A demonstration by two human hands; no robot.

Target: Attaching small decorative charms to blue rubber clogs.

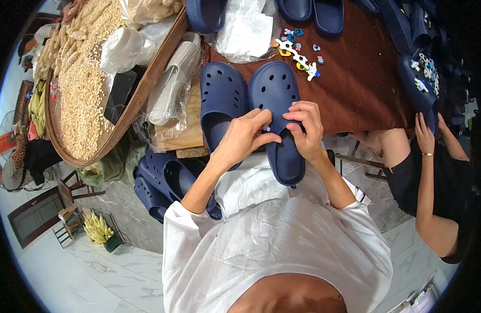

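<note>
A navy blue clog (pixel 276 83) with holes in its upper lies toe away from me at the table's near edge, its heel over my lap. My left hand (pixel 245 133) is closed in a pinch at the inner side of its upper, where a tiny whitish piece, perhaps a shoe charm (pixel 267 128), shows at the fingertips. On the other side my right hand (pixel 307 125) grips the clog, thumb toward the foot opening and fingers curled at the upper. A second navy clog (pixel 223 86) lies alongside to the left, partly behind my left hand and wrist.
Colourful charms (pixel 298 55) lie on the brown cloth (pixel 355 78) beyond the clogs. A woven tray (pixel 141 99) of pale kernels stands left, beside a wrapped white object (pixel 175 78). More clogs (pixel 170 175) are piled below left. At right another person's hand (pixel 424 134) holds a decorated clog (pixel 418 86).
</note>
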